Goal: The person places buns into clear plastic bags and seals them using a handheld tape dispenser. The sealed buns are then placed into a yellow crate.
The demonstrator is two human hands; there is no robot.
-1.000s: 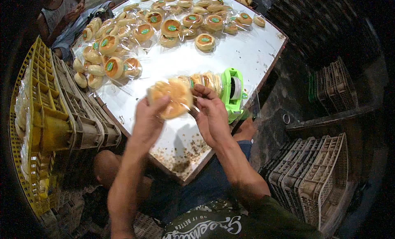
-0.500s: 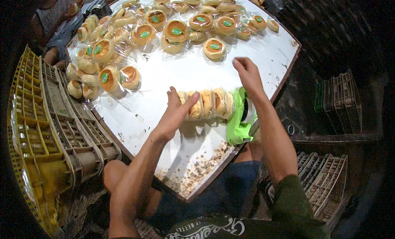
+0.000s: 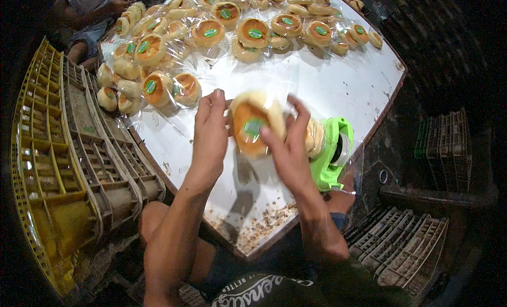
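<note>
A round bun point(image 3: 246, 119) in clear plastic with a green label is tilted up above the table, a little blurred. My right hand point(image 3: 292, 151) grips it from its right side, thumb over the front near the label. My left hand point(image 3: 207, 138) is upright at the bun's left edge, fingers stretched; whether its fingertips touch the wrapper is hard to tell. Behind my right hand shows part of a wrapped row of buns point(image 3: 315, 138), mostly hidden. It sits against a bright green tape dispenser point(image 3: 328, 154) with a tape roll at the table's near right edge.
Many wrapped buns point(image 3: 253, 33) with green labels cover the far and left parts of the white table point(image 3: 348, 90). Yellow and grey crates point(image 3: 47, 164) stand at the left, more crates point(image 3: 401, 249) at the lower right. Another person's arm point(image 3: 105, 8) shows at far left.
My right hand has taken the single bun from mid-table and brought it toward me, between both hands. My left hand has come off the bun row. The view has shifted slightly.
</note>
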